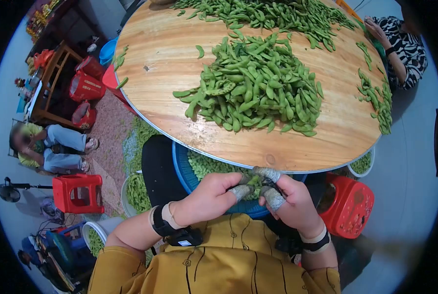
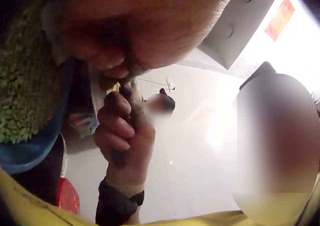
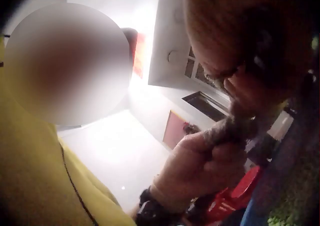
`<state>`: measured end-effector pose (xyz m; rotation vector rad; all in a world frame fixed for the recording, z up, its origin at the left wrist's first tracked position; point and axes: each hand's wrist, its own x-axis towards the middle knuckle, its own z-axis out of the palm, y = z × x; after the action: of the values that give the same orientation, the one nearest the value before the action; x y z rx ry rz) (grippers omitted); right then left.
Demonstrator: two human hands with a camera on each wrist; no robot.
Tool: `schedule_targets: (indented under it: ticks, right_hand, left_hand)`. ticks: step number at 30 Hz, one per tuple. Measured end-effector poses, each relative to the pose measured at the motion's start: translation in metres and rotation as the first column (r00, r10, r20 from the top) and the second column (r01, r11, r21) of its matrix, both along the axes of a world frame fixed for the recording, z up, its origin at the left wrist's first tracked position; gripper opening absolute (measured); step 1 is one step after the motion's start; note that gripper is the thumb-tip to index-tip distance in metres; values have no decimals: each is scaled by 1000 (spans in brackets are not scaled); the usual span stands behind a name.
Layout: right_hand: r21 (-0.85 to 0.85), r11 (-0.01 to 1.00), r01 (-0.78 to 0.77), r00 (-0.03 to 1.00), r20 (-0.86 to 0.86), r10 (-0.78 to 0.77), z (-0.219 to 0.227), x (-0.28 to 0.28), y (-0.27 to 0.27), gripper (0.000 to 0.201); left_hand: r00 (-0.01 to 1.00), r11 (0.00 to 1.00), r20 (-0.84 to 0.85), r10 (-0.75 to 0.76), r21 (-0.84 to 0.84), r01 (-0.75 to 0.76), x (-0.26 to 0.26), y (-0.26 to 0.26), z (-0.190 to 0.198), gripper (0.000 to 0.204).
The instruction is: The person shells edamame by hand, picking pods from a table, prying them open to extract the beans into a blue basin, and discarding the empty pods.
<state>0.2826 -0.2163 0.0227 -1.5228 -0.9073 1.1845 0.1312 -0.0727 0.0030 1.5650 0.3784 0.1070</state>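
Observation:
Over a blue basket (image 1: 180, 161) of shelled green beans (image 1: 204, 166), the two hands meet at the fingertips. The left hand (image 1: 206, 198) pinches a green pod (image 1: 252, 182) between thumb and forefinger, both wrapped in grey tape. On the pod's other side the right hand (image 1: 292, 198), with taped fingertips too, also pinches it. Most of the pod is hidden by the fingers. A large heap of green pods (image 1: 258, 85) lies on the round wooden table (image 1: 155, 98) in front of the hands. In the left wrist view the right hand (image 2: 125, 146) has its fingers curled.
More pods (image 1: 277, 14) spread over the table's far side and right edge. Red stools (image 1: 77, 192) stand left and right. White buckets (image 1: 126, 198) of pods are at the left. One person (image 1: 47, 142) sits at the left, another (image 1: 400, 49) at the table's far right.

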Motion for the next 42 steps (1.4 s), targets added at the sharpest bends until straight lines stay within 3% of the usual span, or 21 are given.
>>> schedule_targets:
  ticks: [2,3,4,5,7,9,10,11,12,15,19,21,22,23,24,27,29,32,34,37,42]
  right_hand:
    - [-36,999,0,998,-61,-2,2,0,0,38]
    - [-77,997,-12,930,-367,-18,6,0,0,37]
    - [-112,993,-36,771,-635,-44,10,-1,0,36]
    - [-112,993,-37,771,-636,-43,13,-1,2,36]
    - [-134,989,-54,734,-677,-52,16,-4,7,34]
    - [-150,989,-13,836,-543,-72,7,-6,7,33]
    - [-159,987,30,915,-393,-91,3,-8,7,32]
    - [-159,987,27,915,-395,-89,0,-11,6,32]
    - [-169,985,31,936,-340,-88,-2,-16,5,32]
    - [-188,981,44,968,-234,-89,1,-18,7,31]
    - [-170,984,53,978,-189,-86,-1,-17,6,32]
    - [-155,987,50,977,-196,-80,-6,-17,4,31]
    - [-141,989,45,977,-202,-73,-8,-16,3,30]
    - [-142,989,44,977,-202,-73,-8,-15,2,30]
    - [-142,990,22,951,-302,-64,-7,-13,2,28]
    - [-148,989,-17,907,-418,-47,-9,-7,-1,26]
    - [-162,986,-30,898,-438,-44,-11,-10,-2,25]
    - [39,996,85,994,-66,-82,-17,-17,0,28]
    - [257,964,-74,850,521,-74,-29,-13,5,31]
    - [228,964,-136,729,682,-59,-28,-12,7,32]
    - [132,987,-87,544,836,-64,-28,-28,4,27]
  left_hand:
    - [987,991,-99,-124,-56,119,-3,8,15,14]
    - [988,992,-99,-122,-56,117,-7,11,12,14]
    - [985,873,-26,-173,-467,141,-12,14,7,14]
    - [980,592,64,-189,-789,165,-15,15,3,14]
    - [976,512,127,-175,-835,200,-14,11,2,18]
    - [993,887,-95,-66,-462,15,-9,7,7,24]
    - [993,887,-95,-64,-462,13,-9,9,6,24]
    - [998,978,0,-67,197,66,-10,11,3,21]
    - [989,638,70,-129,770,29,-10,12,1,20]
    - [984,394,137,-110,915,-83,-9,5,-4,20]
    - [983,431,164,-86,895,-112,-7,2,-5,16]
    - [990,692,126,-60,720,-50,-10,2,-6,14]
    - [990,692,126,-60,720,-50,-10,4,-5,14]
    - [999,995,-43,-2,99,6,-10,8,-2,13]
    - [976,821,-209,-66,-567,-66,-11,10,0,16]
    - [990,668,-83,-118,-744,17,-18,9,-5,22]
    - [977,794,-150,-150,-607,28,-16,8,-2,17]
    - [969,960,-209,-133,-270,73,-15,3,-4,12]
    - [980,983,-104,-168,60,175,-14,0,-1,13]
    - [984,960,-45,-173,214,178,-14,-3,-9,18]
    - [974,984,-167,-154,58,166,-17,-6,-8,18]
